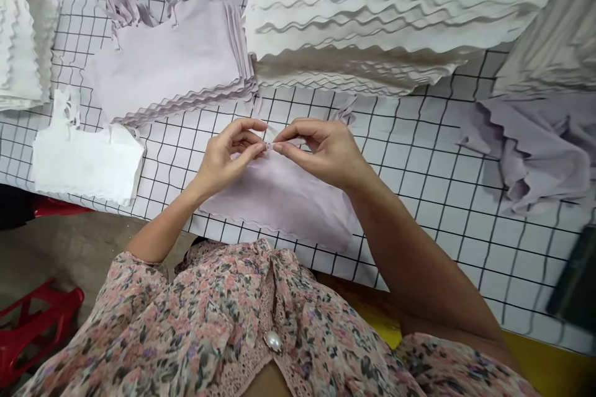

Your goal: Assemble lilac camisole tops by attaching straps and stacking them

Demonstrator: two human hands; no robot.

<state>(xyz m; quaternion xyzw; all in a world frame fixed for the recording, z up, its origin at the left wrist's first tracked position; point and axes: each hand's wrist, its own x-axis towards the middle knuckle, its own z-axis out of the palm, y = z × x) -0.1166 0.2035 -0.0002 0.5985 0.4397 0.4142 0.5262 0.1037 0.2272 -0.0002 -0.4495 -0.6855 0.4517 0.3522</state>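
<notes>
A pale lilac garment piece with a wavy lower edge, like a camisole top (284, 201), lies on the table in front of me. Just above its upper edge, my left hand (233, 155) and my right hand (326, 149) meet, almost touching. Thumb and forefinger of my left hand close on the garment's thin strap, near a tiny clear fitting too small to name. My right hand pinches the same strap right beside it. Part of the garment's top edge is hidden behind my hands.
Beyond my hands are a lilac stack of strapped tops (172, 56) and a large pile of white wavy-edged fabric (382, 18). A white top (88, 158) lies left, a crumpled lilac piece (549, 142) right. A red stool (41, 325) stands below the grid-patterned table (428, 211).
</notes>
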